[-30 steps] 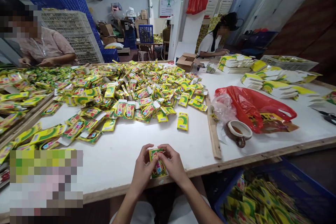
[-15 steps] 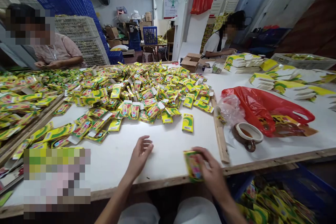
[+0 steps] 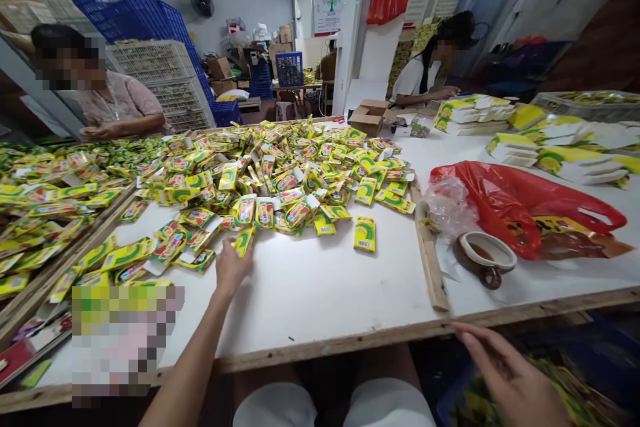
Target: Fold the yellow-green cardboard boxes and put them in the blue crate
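My left hand [image 3: 233, 268] has its fingers closed on a small yellow-green carton [image 3: 244, 241] at the near edge of a heap of like cartons [image 3: 295, 173]. Off the table's front edge at the lower right, my right hand [image 3: 510, 373] is open and holds nothing. Its thumb and fingers are apart, above a blue crate [image 3: 453, 400] with more cartons in it. A single carton [image 3: 365, 234] lies apart from the heap, barcode side up, on the white tabletop [image 3: 320, 287].
A wooden strip [image 3: 430, 257] bounds the work area on the right. Beyond it are a brown mug [image 3: 483, 260] with liquid, a red plastic bag [image 3: 500, 200] and stacked flat cartons [image 3: 575, 167]. Two people [image 3: 120, 100] [image 3: 420, 80] sit across the table. A cardboard box [image 3: 369, 117] stands at the back.
My left hand has moved left and forward and taken hold of a carton. My right hand has moved right, past the table edge, and let go of the carton it held.
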Action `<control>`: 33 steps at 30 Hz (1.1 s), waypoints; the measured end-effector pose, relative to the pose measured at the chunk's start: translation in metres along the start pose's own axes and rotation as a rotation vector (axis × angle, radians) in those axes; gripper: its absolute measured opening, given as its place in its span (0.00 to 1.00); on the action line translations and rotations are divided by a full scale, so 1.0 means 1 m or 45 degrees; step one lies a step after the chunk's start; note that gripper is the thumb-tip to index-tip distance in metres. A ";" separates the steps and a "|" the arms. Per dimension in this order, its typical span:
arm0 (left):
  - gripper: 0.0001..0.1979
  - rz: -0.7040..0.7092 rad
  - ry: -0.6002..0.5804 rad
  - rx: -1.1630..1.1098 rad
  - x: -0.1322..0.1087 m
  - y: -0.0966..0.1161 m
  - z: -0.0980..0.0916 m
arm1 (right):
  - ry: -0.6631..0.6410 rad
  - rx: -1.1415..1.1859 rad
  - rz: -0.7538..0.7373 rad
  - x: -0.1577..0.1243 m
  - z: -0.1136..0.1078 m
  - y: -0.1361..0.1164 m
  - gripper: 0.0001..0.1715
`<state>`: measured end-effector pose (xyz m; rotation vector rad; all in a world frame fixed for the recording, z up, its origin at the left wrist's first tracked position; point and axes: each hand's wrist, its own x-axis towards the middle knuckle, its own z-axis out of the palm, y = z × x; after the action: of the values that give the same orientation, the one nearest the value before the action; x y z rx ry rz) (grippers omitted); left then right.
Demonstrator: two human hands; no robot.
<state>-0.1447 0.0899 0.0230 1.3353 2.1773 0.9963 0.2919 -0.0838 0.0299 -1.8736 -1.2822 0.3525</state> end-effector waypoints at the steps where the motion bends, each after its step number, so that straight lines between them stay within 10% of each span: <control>1: 0.27 -0.005 -0.070 -0.059 -0.014 0.001 0.001 | -0.085 0.057 0.005 0.000 0.017 -0.008 0.18; 10: 0.20 -0.280 -0.951 -1.385 -0.136 0.025 0.037 | -0.716 0.956 0.030 -0.018 0.152 -0.097 0.22; 19: 0.29 0.090 -0.736 -1.093 -0.148 0.034 0.050 | -0.709 1.005 -0.030 -0.019 0.167 -0.107 0.22; 25: 0.15 0.171 -0.910 -0.950 -0.141 0.028 0.045 | -0.870 0.852 -0.131 -0.008 0.157 -0.099 0.15; 33: 0.08 0.215 -0.676 -0.926 -0.131 0.031 0.050 | -0.796 0.765 -0.287 0.018 0.171 -0.105 0.06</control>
<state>-0.0330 0.0015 0.0086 1.2319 1.1602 1.1682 0.1255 0.0265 0.0056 -1.1235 -1.5426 1.1250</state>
